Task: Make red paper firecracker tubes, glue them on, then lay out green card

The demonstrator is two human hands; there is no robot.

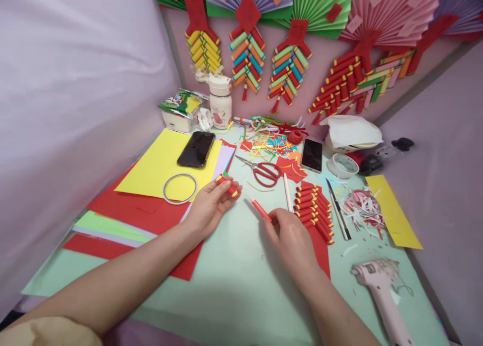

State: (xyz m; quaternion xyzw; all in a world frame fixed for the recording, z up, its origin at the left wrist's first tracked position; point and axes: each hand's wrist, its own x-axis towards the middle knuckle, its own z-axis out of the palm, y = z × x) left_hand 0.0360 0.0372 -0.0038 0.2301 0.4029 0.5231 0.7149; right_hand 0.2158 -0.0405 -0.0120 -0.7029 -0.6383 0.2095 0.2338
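My left hand [209,207] pinches a small red paper roll with yellow bands [229,186], just over the table's middle. A bit of green shows behind the roll. In my right hand [290,238] is a slim red pen-like stick with a pale tip [260,209], pointing up and left toward the roll, apart from it. To the right of that hand, red paper rolls with yellow ends [311,207] lie in slanted rows on a red paper strip [320,255]. A white pen [288,192] lies beside them. Red-handled scissors [266,174] rest beyond both hands.
Coloured paper sheets [139,205] spread at left, bearing a phone [196,149] and a grey ring [164,192]. Paper scraps [273,144] and another phone [312,155] lie behind. A craft knife [338,210] and a hot glue gun [381,290] are at right.
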